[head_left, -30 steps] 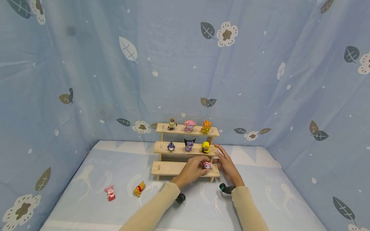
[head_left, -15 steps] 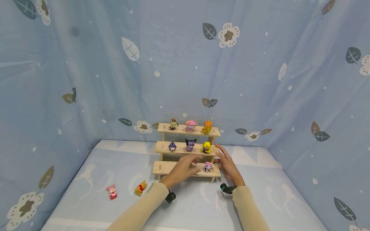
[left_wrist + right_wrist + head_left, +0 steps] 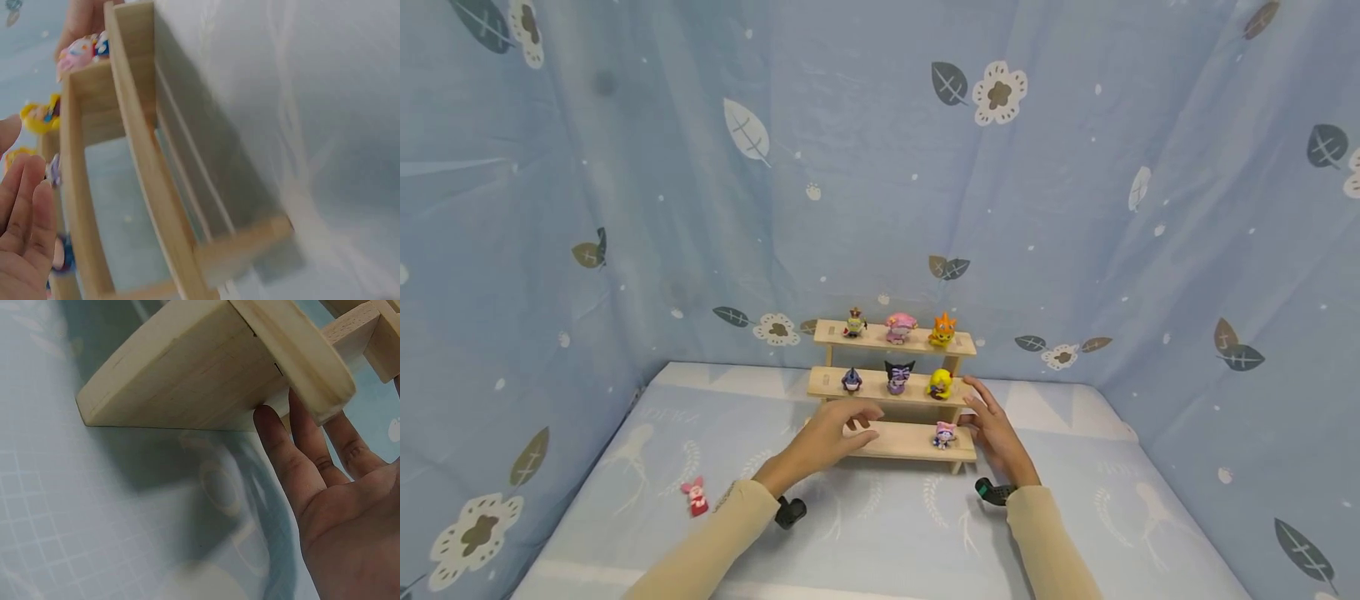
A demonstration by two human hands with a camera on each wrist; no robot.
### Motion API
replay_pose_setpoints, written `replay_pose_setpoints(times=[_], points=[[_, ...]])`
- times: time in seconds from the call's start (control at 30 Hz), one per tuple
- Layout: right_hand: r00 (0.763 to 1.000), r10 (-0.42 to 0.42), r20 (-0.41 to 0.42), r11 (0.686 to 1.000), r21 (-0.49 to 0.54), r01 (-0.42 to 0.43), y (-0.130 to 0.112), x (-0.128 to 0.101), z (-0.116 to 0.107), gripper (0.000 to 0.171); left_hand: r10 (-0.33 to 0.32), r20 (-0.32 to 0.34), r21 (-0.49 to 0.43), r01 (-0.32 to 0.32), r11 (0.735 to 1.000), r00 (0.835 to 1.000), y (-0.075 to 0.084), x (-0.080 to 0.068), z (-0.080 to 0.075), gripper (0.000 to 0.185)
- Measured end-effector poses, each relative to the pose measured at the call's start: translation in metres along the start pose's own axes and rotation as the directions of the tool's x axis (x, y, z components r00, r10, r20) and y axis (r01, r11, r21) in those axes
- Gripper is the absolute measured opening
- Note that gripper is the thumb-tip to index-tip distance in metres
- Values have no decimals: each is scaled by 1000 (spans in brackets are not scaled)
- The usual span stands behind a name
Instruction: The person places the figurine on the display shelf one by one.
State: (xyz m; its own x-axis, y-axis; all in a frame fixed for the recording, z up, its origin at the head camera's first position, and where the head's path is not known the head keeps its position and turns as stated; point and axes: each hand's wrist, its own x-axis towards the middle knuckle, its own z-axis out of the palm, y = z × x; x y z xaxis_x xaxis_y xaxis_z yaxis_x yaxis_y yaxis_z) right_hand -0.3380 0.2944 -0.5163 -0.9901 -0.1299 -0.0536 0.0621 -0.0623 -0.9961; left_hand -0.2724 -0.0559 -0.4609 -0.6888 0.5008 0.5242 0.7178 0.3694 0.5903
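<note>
A three-tier wooden shelf (image 3: pixel 895 440) stands at the back of the table. A pink-hooded figurine (image 3: pixel 943 435) sits at the right end of the bottom tier. My left hand (image 3: pixel 831 433) hovers over that tier's left part, holding nothing; its fingers are relaxed and spread from the thumb, also seen in the left wrist view. My right hand (image 3: pixel 997 429) is at the shelf's right end. In the right wrist view, its extended fingers (image 3: pixel 284 450) rest against the wooden side panel (image 3: pixel 181 387).
On the middle tier are a blue figurine (image 3: pixel 852 381), a purple black-eared one (image 3: pixel 898 377) and a yellow-haired one (image 3: pixel 939 384). Crowned (image 3: pixel 854 323), pink (image 3: pixel 900 327) and orange-yellow (image 3: pixel 942 330) figurines stand on top. A piglet figurine (image 3: pixel 696 497) lies on the table at left.
My left hand has let go of the pink-hooded figurine and moved left along the bottom tier. The left arm now covers the bear figurine's spot. My right hand stays at the shelf's end.
</note>
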Motion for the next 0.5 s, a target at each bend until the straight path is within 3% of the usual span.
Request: replay_pose_setpoints(times=[0.33, 0.5], points=[[1000, 16, 0, 1000, -9, -16, -1, -1, -1, 55, -27, -27, 51, 29, 998, 999, -6, -43, -44, 27], [1000, 12, 3, 1000, -19, -12, 1, 0, 1, 55, -59, -74, 72, 65, 995, 996, -12, -68, -59, 32]])
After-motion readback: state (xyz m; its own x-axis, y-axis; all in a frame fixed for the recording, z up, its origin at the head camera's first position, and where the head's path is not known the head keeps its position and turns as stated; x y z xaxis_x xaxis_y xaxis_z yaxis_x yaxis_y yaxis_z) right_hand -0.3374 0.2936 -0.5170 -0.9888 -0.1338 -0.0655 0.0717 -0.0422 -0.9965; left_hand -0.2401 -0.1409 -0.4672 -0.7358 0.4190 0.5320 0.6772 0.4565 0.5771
